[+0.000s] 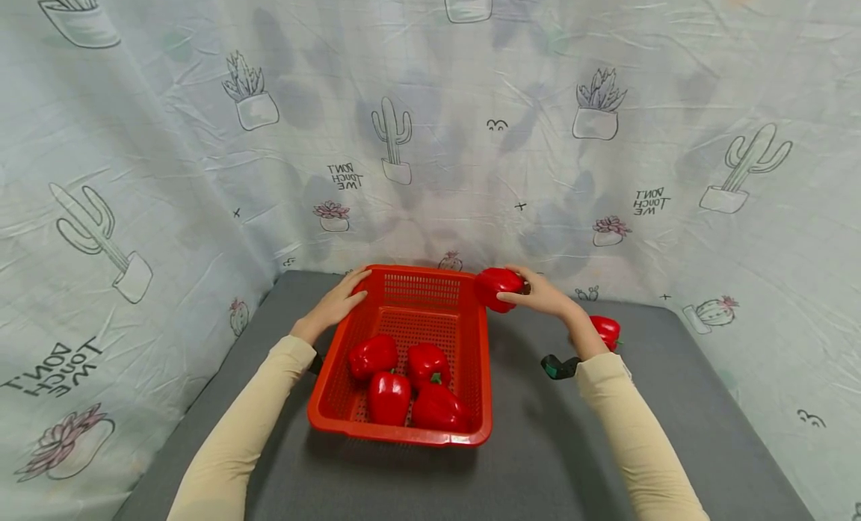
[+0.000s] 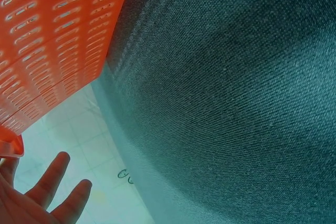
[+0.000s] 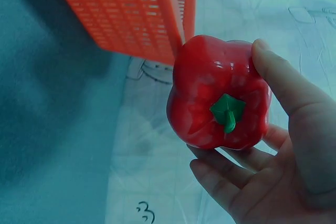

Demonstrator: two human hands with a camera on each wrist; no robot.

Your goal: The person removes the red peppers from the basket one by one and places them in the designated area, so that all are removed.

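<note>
I recorded four red peppers (image 1: 389,400) inside the red basket (image 1: 377,430) on the worktop (image 1: 538,476) and judged the filling partly done: two were outside. A loose pepper (image 1: 605,330) lay toward the worktop's back right corner. The held pepper (image 1: 494,288) was at the basket's far right corner, clamped between thumb and fingers of the right hand (image 1: 543,294), arm reaching forward. The left hand (image 1: 338,303) rested on the left rim, fingers apart.

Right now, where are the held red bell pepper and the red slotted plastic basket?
Held red bell pepper (image 3: 211,80): right wrist view, on its glossy skin.
Red slotted plastic basket (image 1: 397,433): head view, on its near rim.
</note>
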